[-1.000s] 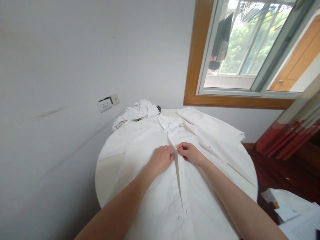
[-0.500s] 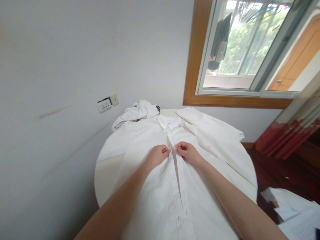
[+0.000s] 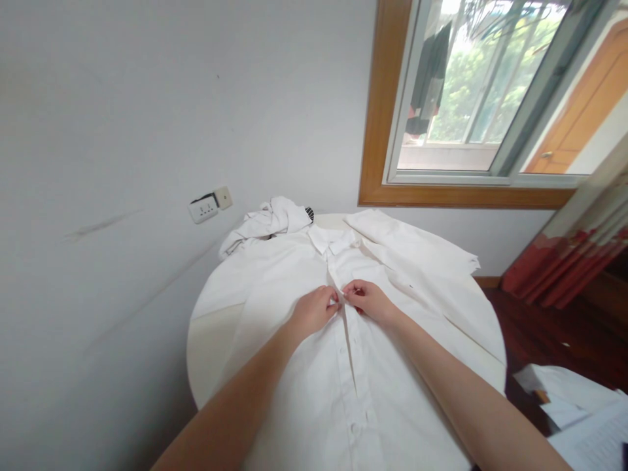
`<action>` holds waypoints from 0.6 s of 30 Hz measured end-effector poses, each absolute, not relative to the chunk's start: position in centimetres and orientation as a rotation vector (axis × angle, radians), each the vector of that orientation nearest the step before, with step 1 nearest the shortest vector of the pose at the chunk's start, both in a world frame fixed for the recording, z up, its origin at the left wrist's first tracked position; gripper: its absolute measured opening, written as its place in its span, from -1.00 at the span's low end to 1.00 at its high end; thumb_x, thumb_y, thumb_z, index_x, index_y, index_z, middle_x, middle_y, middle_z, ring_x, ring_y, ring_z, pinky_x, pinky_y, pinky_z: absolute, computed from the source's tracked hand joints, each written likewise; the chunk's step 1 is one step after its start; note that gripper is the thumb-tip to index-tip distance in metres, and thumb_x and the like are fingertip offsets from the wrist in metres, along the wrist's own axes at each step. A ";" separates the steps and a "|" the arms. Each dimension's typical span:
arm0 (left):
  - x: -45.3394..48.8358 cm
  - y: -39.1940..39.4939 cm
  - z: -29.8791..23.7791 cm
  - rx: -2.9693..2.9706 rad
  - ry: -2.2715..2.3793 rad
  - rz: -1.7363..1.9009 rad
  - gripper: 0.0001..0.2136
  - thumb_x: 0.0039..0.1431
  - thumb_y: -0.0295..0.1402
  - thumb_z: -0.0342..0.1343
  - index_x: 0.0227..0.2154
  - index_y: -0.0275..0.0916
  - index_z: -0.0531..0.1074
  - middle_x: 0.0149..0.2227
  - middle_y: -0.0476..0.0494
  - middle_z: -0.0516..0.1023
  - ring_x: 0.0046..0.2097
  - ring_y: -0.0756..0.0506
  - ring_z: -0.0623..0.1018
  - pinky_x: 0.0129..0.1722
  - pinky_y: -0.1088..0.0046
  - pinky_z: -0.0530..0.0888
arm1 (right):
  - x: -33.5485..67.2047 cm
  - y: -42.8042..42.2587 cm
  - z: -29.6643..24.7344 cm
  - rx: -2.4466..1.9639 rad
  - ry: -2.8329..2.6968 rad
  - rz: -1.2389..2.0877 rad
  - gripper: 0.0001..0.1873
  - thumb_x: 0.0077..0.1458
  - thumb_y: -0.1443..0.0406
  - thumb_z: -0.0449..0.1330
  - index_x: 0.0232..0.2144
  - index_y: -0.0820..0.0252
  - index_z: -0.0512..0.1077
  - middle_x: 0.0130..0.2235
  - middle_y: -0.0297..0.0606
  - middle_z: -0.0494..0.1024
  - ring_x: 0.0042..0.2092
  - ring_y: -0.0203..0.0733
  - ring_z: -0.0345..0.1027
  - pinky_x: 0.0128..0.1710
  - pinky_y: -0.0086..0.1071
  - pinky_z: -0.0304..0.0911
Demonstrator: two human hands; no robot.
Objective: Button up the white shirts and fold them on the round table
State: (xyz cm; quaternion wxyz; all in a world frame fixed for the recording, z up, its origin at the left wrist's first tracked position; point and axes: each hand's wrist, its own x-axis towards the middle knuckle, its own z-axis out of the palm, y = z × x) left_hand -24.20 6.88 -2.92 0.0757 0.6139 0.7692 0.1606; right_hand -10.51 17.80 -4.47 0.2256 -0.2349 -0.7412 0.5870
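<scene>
A white button-up shirt lies front side up on a round table, its collar toward the wall. My left hand pinches one front edge of the shirt at mid-chest. Opposite it, my right hand has the other front edge between thumb and fingertips. The fingertips of both hands are almost touching, and they hide whatever button or buttonhole lies between them. Below the hands the placket gapes in a narrow slit, with a button visible near the bottom.
A crumpled white cloth lies at the table's back left, against the wall with a socket. To the right are a wood-framed window, a red and cream curtain, and papers low beside the table.
My left hand has shifted slightly right, closing the gap to my right hand. The two shirt edges are nearer each other at the fingertips. My right hand has hardly moved.
</scene>
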 end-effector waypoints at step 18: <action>-25.0 7.3 -2.9 1.502 2.084 0.816 -0.82 0.08 -0.28 -0.01 -0.47 -0.25 0.43 -0.46 -0.04 0.51 -0.46 0.02 0.42 -0.46 0.53 0.28 | -10.5 17.4 -4.2 -0.699 -2.105 1.575 -0.80 -0.09 0.26 0.14 -0.37 0.24 0.44 -0.61 -0.46 0.30 -0.63 -0.45 0.09 -0.66 -0.55 -0.03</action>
